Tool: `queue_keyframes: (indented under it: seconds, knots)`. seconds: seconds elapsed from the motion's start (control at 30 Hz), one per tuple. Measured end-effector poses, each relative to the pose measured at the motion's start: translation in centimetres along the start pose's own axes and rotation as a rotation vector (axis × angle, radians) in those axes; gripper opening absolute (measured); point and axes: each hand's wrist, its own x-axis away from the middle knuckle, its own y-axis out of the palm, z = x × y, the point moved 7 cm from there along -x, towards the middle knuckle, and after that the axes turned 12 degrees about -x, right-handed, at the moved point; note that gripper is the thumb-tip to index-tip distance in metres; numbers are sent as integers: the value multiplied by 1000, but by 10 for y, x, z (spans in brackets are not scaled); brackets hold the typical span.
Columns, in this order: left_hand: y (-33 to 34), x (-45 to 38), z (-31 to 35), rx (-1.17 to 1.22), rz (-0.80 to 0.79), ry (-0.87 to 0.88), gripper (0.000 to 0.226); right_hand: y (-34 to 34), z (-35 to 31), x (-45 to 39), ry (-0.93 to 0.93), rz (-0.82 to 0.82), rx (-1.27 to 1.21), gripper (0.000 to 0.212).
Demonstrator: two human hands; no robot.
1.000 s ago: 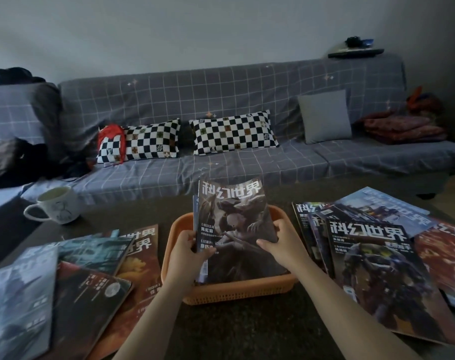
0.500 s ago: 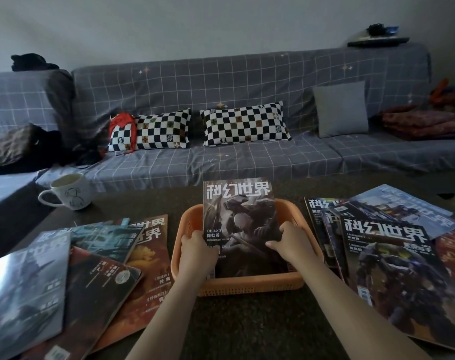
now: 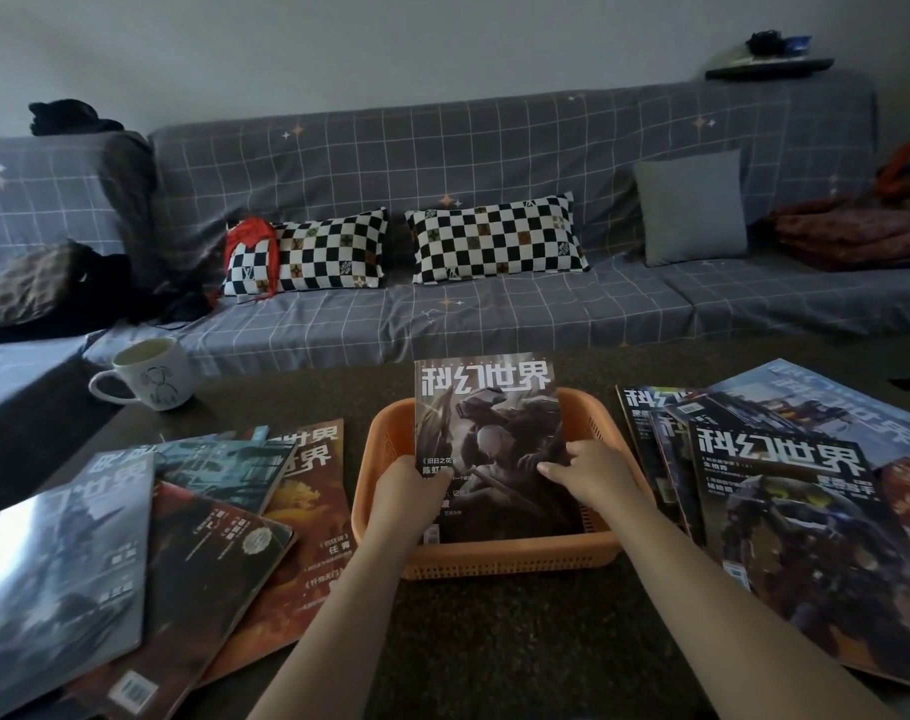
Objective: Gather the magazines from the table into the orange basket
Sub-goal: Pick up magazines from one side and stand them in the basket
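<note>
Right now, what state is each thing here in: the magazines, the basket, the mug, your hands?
Held magazine: tilted, lower end in the basket, top above the far rim.
Orange basket: on the table, holding it.
Left hand: grips its left edge.
Right hand: grips its right edge.
Left magazines: overlapping on the table.
Right magazines: overlapping on the table.
Mug: upright, liquid inside.

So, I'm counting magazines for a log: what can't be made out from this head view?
- Basket contents: the grey-covered magazine and both hands, left hand and right hand, hide the floor of the orange plastic basket.
- Left pile: overlapping covers and the frame edge hide the count.
- Right pile: the same.
- Small cover print: too dim.
</note>
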Motion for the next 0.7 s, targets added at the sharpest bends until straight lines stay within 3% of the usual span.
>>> queue_keyframes:
  seconds: [0.13, 0.27, 0.43, 0.53, 0.7]
  knots:
    - [-10, 22, 22, 82, 135, 185, 24, -6, -10, 14, -84, 14, -76, 52]
    - [-6, 46, 44, 157, 178, 300, 43, -24, -11, 31, -192, 143, -275, 50]
    - [25, 79, 97, 245, 70, 421, 34, -62, 14, 64, -251, 297, -386, 31]
    - [54, 93, 125, 263, -15, 438, 32, -90, 45, 81, -242, 387, -416, 31]
    - [123, 120, 162, 196, -183, 500, 29, -133, 113, 100, -78, 529, -363, 29]
